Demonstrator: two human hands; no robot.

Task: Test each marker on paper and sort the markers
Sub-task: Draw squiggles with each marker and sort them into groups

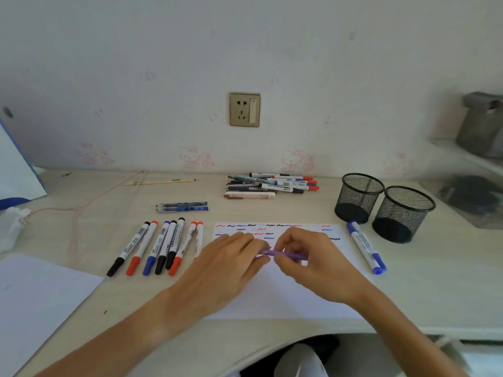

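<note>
Left hand (231, 263): pinching purple marker (283, 254)
Right hand (307, 257): gripping its other end
Paper (285, 295): under both hands

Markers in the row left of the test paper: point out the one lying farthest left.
The black-capped marker at the row's left end, next to a red-capped marker.

Both forearms bare to frame edge, no sleeves, watch, rings or gloves visible on either.
</note>
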